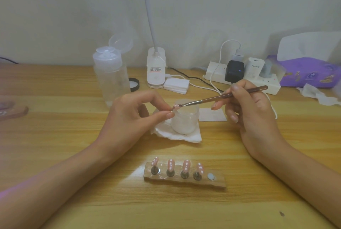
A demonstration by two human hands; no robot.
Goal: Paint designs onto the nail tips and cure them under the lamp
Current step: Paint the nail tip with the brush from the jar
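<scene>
Painting step is in hand, I judge: my left hand (pixel 129 116) pinches the nail tip (pixel 175 107) with closed fingers (pixel 160 116) above the jar (pixel 184 123). The right hand (pixel 252 110) grips the brush (pixel 221 97), whose tip meets the nail. The holder (pixel 184 180) is at 6 o'clock. Next move needs steady, light strokes.

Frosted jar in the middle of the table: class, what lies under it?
A crumpled white paper towel lies under the frosted jar, spreading past its base. The left hand covers the towel's left edge; the part beneath the jar is hidden.
</scene>
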